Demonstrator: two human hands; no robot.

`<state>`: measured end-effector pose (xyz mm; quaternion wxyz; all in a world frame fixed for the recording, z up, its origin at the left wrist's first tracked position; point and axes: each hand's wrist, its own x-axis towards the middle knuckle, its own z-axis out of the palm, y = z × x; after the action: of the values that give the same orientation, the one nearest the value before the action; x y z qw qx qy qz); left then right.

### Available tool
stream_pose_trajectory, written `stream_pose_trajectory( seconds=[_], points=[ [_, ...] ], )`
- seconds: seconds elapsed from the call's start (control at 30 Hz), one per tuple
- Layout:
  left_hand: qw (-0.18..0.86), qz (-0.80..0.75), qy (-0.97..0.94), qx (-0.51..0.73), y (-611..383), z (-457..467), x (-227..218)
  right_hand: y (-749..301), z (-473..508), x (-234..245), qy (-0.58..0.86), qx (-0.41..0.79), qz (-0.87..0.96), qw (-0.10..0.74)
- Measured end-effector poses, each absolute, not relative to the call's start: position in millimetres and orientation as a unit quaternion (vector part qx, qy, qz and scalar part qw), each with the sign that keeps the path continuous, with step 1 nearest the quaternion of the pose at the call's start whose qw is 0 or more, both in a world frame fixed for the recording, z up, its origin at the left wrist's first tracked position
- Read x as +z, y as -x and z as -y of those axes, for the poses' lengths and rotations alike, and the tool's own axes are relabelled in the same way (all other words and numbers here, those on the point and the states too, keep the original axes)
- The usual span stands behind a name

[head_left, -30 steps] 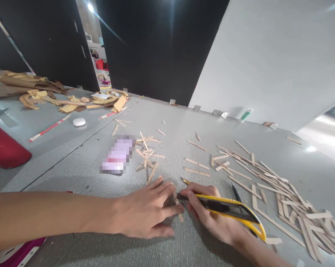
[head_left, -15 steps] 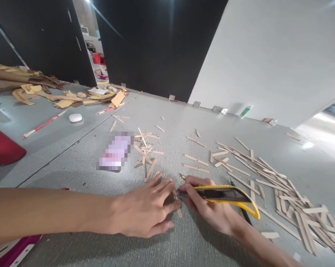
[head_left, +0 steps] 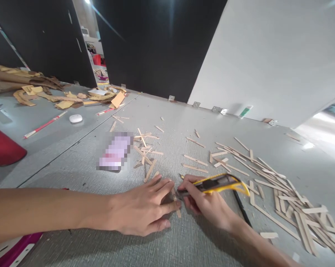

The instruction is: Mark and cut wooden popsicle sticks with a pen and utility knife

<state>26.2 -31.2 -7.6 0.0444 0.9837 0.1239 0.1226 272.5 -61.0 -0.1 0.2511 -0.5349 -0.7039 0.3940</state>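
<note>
My left hand (head_left: pixel 143 209) lies flat on the grey table, fingers stretched out and pressing on a small wooden stick (head_left: pixel 178 207). My right hand (head_left: pixel 205 202) is closed round a yellow and black utility knife (head_left: pixel 219 183), whose tip meets the stick just beside my left fingertips. The knife's handle is tilted upward to the right. A black pen (head_left: pixel 242 208) lies on the table behind my right wrist.
Several loose wooden sticks (head_left: pixel 278 193) are scattered to the right and another cluster (head_left: pixel 145 152) lies ahead. A blurred phone (head_left: pixel 115 152) lies ahead left. A red object (head_left: pixel 3 148), cardboard scraps (head_left: pixel 39 91), a white puck (head_left: pixel 75 118) and a red-white stick (head_left: pixel 43 125) are far left.
The knife's handle has tilted up and swung left, toward the stick. My left hand has stayed pressed on the stick. The view shifted slightly.
</note>
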Motion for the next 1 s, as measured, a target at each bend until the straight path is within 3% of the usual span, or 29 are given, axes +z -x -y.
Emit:
stream_pose_trajectory(
  seconds=[0.3, 0.67, 0.77, 0.87, 1.0],
  points=[
    [0.068, -0.127, -0.981, 0.127, -25.5, 30.4, -7.8, -268.9, 70.8, 19.1, 0.526, 0.444, 0.667, 0.286],
    [0.063, -0.118, -0.981, 0.138, -25.1, 30.0, -6.2, -300.5, 45.7, 62.6, 0.308, 0.709, 0.625, 0.105],
    [0.054, -0.114, -0.982, 0.143, -24.8, 30.1, -9.3, -287.8, 36.5, 80.4, 0.347, 0.729, 0.590, 0.012],
    [0.036, -0.109, -0.983, 0.140, -24.3, 29.8, -12.4, -271.4, 34.9, 84.6, 0.405, 0.739, 0.538, 0.001],
    [0.034, -0.109, -0.985, 0.132, -23.2, 28.9, -13.6, -260.6, 37.0, 80.5, 0.483, 0.636, 0.600, -0.056]
  ],
)
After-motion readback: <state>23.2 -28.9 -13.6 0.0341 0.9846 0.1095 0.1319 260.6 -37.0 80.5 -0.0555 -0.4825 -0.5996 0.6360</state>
